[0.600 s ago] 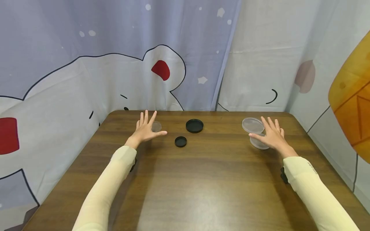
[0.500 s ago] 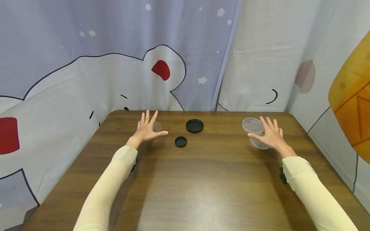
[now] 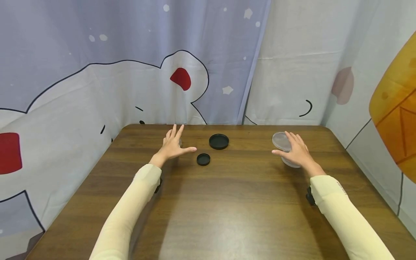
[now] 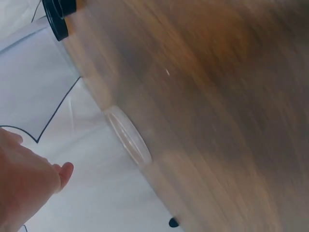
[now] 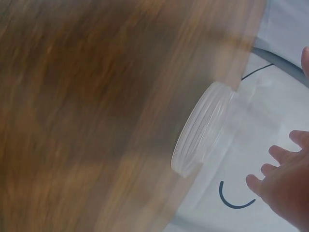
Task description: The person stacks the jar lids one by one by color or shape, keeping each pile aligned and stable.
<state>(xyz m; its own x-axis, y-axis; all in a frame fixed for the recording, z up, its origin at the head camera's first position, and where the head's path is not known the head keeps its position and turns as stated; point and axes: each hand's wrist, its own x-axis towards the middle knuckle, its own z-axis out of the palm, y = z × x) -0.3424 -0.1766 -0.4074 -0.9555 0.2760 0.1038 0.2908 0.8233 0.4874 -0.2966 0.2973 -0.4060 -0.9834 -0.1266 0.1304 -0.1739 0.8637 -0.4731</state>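
My left hand, fingers spread and thumb pointing right, is held above the far left of the table with nothing in it. It hides most of a small clear round dish, which the left wrist view shows whole as a clear dish. To the right of that hand lie a small black round dish and a larger black round dish. My right hand, also empty with fingers extended, is over two clear round dishes: a farther one and a nearer one, both partly covered. The right wrist view has clear dish rims.
A brown wooden table spreads out in front of me. Behind its far edge hangs a printed curtain, and pale cloth runs along the right side. Dark wrist devices sit under both sleeves.
Both hands have moved inward, the left one to the right and the right one to the left. The left hand now covers more of its clear dish. The dishes have not moved.
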